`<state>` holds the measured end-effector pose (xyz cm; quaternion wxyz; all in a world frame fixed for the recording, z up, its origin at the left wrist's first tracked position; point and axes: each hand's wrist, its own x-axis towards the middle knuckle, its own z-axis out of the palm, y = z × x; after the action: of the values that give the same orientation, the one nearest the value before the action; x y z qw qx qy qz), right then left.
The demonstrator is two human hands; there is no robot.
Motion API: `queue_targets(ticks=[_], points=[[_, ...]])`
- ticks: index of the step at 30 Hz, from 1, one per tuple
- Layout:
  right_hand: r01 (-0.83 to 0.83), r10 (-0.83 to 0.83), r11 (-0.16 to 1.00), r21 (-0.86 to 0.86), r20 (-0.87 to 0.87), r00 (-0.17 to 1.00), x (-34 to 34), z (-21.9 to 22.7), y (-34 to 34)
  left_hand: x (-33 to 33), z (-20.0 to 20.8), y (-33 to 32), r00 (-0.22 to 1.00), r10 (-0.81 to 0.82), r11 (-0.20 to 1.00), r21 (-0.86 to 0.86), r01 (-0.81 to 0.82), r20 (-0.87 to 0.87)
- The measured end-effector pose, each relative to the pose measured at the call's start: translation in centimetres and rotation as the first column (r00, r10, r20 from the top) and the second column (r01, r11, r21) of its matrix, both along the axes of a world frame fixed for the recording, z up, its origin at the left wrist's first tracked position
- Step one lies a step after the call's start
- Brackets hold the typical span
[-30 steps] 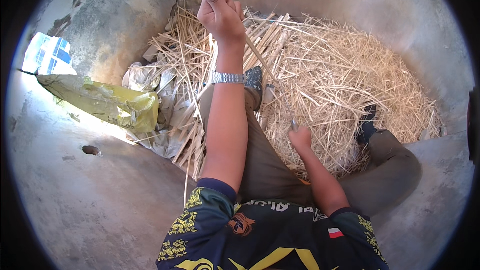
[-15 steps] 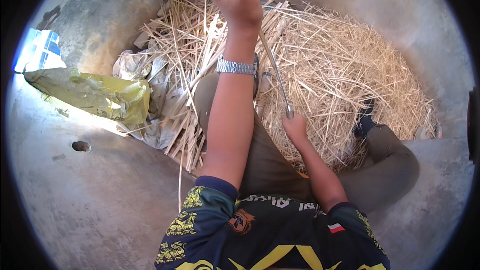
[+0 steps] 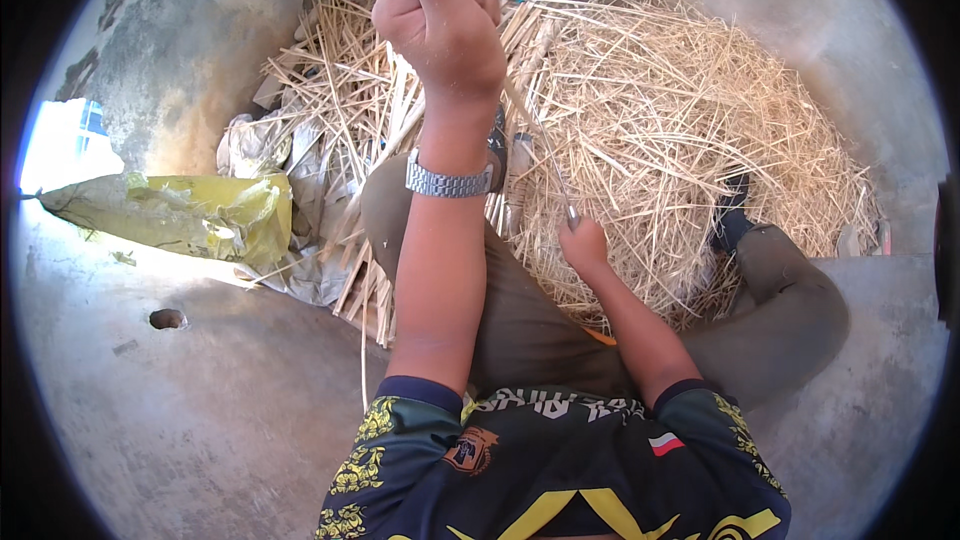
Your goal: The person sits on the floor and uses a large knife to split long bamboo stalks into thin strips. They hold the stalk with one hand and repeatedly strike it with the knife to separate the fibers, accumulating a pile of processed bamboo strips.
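Note:
My left hand [image 3: 445,25] is raised at the top of the view, fingers closed and thumb on top, with a metal watch [image 3: 448,181] on the wrist. A thin pale bamboo strip [image 3: 524,110] slants down from behind that wrist, in line with the closed fingers; the grip itself is hidden. Lower and to the right, my right hand [image 3: 583,243] is closed round the handle of a narrow knife [image 3: 566,196] with a metal collar. The knife's blade points up toward the left hand and lies along the strip, so where one ends is hard to tell.
Loose shavings [image 3: 680,130] heap up between my legs. Cut bamboo strips [image 3: 365,90] lie left of them, beside a yellow sack [image 3: 200,215]. A concrete wall [image 3: 215,30] curves round behind. The concrete floor has a hole [image 3: 168,319] at the left.
My left hand has moved slightly down and left and looks larger. The right hand stays nearly in place, still round the knife. The whole view has shifted a little.

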<state>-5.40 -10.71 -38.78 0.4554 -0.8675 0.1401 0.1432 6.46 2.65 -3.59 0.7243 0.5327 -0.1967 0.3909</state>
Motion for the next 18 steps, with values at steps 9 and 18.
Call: queue_targets(ticks=[9, 18], points=[[-0.047, 0.035, 0.998, -0.053, -0.207, 0.978, 1.0, -1.9, -1.8, 0.1, -0.2, -0.4, 1.0, -0.031, 0.999, 0.019, 0.031, -0.001], [0.607, 0.318, 0.199, 0.769, -0.637, 0.702, 2.6, -5.3, -3.5, -0.2, 0.1, -2.1, 0.997, -0.076, 0.995, 0.07, 0.077, -0.005]])
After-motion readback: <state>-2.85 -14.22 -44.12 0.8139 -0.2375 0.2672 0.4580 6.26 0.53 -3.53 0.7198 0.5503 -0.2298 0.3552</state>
